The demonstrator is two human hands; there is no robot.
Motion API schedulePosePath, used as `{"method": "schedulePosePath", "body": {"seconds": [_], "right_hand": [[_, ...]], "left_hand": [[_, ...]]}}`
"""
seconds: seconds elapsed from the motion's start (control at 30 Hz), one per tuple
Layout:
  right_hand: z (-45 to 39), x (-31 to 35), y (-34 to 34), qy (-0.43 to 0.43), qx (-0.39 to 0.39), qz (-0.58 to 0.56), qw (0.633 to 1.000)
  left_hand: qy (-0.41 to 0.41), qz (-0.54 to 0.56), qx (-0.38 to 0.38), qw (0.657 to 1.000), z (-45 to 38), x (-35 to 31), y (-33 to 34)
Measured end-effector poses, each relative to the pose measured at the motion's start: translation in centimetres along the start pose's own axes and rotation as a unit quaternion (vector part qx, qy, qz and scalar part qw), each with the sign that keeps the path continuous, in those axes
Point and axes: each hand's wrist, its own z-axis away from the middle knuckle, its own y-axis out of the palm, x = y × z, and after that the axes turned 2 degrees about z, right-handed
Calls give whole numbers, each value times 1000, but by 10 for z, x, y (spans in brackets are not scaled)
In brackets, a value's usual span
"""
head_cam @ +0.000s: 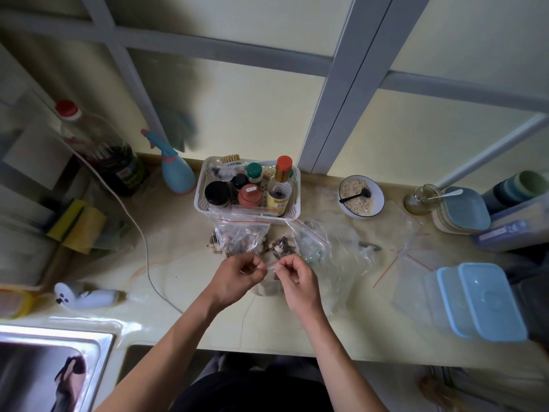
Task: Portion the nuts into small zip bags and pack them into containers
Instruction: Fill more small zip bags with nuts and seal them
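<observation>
Clear zip bag (269, 288) of nuts, its top pinched by left hand (237, 278) and right hand (297, 281).

A pale cream marbled countertop (190, 272) carries everything. At twelve o'clock stands a white perforated plastic basket (292, 200) of bottles, with clear zip bags of mixed nuts (242, 237) just before it. At one o'clock, a white bowl of oats (361, 197). At three, stacked light-blue plastic containers (481, 301). At nine, yellow sponges (78, 227); at eleven, a blue spray bottle (176, 171).
</observation>
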Motion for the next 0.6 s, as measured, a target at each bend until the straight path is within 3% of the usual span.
{"method": "schedulePosePath", "body": {"seconds": [0.2, 0.6], "right_hand": [[-2, -1, -3, -2, 59, 1, 998], [0, -5, -6, -21, 75, 14, 997]], "left_hand": [[-2, 41, 1, 999, 3, -1, 1], [37, -32, 37, 998, -1, 4, -3]]}}
